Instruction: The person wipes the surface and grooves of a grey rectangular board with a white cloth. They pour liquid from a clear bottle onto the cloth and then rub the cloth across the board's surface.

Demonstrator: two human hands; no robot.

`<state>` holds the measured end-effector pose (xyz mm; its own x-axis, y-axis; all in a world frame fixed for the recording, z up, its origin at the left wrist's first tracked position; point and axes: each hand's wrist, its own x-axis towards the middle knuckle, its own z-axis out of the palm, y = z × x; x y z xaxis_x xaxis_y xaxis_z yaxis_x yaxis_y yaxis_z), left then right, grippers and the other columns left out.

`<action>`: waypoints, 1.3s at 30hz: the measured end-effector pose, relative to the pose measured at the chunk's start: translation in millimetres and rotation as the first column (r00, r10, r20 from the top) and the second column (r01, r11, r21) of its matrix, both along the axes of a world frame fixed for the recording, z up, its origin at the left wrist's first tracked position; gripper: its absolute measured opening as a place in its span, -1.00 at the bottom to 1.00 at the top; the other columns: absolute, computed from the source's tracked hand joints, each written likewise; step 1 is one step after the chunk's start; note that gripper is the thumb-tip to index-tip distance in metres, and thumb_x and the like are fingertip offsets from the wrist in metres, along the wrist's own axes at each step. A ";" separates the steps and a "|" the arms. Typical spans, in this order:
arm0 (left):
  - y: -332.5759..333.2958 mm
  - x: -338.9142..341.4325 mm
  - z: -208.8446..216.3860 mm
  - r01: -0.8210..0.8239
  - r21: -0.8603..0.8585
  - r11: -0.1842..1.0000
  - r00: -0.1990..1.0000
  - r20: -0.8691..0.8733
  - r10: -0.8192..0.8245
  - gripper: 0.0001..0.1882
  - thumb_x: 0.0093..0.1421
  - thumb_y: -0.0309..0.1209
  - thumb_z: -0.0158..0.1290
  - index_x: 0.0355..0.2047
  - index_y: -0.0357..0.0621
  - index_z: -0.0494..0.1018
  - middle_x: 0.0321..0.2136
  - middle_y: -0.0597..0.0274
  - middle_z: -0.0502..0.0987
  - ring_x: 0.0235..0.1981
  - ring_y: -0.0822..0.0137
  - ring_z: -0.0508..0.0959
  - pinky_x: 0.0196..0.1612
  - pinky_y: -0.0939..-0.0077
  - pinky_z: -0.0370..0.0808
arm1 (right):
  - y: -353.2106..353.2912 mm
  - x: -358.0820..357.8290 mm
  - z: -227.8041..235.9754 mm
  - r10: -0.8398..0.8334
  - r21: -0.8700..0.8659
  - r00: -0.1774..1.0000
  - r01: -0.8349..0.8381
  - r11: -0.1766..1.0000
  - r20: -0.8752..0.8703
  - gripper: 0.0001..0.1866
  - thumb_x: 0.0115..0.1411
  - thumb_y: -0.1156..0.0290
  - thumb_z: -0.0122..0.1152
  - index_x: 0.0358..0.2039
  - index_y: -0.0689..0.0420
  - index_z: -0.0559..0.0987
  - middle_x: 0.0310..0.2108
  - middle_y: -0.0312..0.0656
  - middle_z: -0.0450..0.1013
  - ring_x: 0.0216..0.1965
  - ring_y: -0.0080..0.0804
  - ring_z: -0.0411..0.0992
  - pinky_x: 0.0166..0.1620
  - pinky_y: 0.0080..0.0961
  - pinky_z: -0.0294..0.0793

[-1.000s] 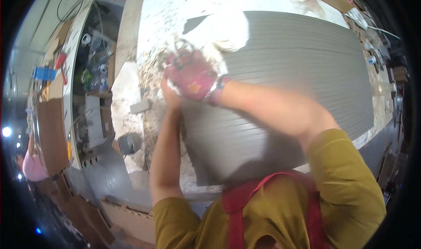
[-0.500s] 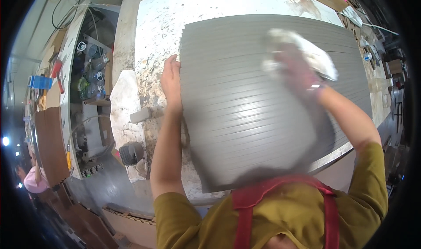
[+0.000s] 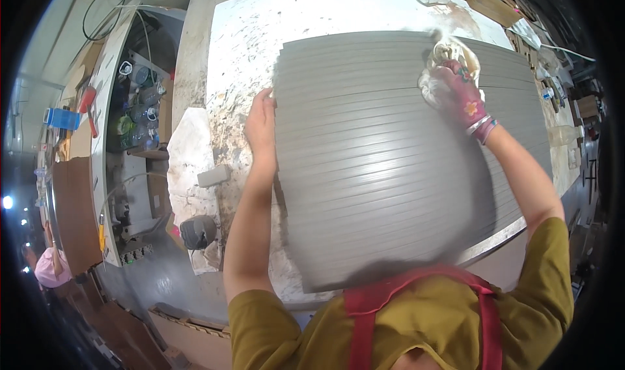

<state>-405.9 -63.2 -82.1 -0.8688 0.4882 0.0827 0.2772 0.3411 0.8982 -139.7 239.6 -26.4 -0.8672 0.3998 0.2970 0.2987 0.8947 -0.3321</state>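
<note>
Evidently, my right hand has its fingers curled round a cloth toward the counter's far right corner.
The cloth bunches beneath and beyond those fingers, no clear long axis. Farther off, my left hand, nearly straight-fingered, gripping nothing visible, sits by the panel's left edge. Under the cloth, the panel's grooves run left to right, roughly along the counter's near edge.

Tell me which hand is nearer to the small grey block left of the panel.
Left. The bare left hand is at the grey panel's left edge, beyond and right of the block; the gloved right hand is far across the panel, on the white cloth.
</note>
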 end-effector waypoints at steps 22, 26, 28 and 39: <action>75.3 -55.9 -14.3 0.144 -0.008 0.990 0.979 -0.144 -0.143 -0.60 0.36 -0.24 -0.25 0.08 -0.16 0.35 0.00 0.09 0.48 -0.06 0.04 0.50 0.07 0.30 0.37 | -105.0 -155.4 21.9 0.257 0.088 0.960 -0.267 0.960 0.115 -0.59 0.00 0.50 0.18 -0.08 0.10 0.44 0.08 -0.01 0.30 0.13 -0.12 0.24 0.25 -0.12 0.13; 47.7 -95.7 -91.5 0.107 0.356 0.928 0.992 0.026 -0.125 -0.60 0.37 -0.19 -0.29 0.05 -0.10 0.38 -0.12 0.05 0.52 -0.11 0.11 0.51 -0.04 0.34 0.41 | -173.0 -219.7 35.3 0.396 0.060 0.912 -0.404 0.913 0.106 -0.66 0.12 0.35 0.09 -0.05 0.03 0.46 0.10 -0.08 0.31 0.14 -0.03 0.25 0.21 -0.10 0.14; 58.2 -72.5 -47.7 0.129 0.218 0.967 0.991 -0.068 -0.117 -0.59 0.37 -0.18 -0.30 0.04 -0.09 0.39 -0.16 0.03 0.54 -0.13 0.17 0.52 -0.11 0.38 0.44 | -135.7 -189.8 21.0 0.371 0.085 0.928 -0.372 0.924 0.031 -0.66 0.07 0.38 0.14 -0.08 0.00 0.48 0.08 -0.10 0.33 0.12 -0.02 0.26 0.19 -0.05 0.17; 56.2 -89.3 -49.3 -0.249 0.462 0.851 0.672 0.715 -0.192 -0.56 0.36 -0.11 -0.27 0.04 -0.09 0.40 -0.21 0.05 0.54 -0.25 0.24 0.53 -0.14 0.43 0.44 | -165.4 -212.1 23.4 0.300 0.095 0.942 -0.315 0.944 0.148 -0.61 0.04 0.37 0.13 -0.06 0.06 0.45 0.05 -0.08 0.32 0.09 -0.08 0.26 0.17 -0.12 0.18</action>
<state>-495.2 -7.0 -131.4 -0.7631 0.5417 -0.3524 -0.5250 -0.2017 0.8269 -351.8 74.2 -3.0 -0.9764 0.0769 0.2020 0.0363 0.9796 -0.1975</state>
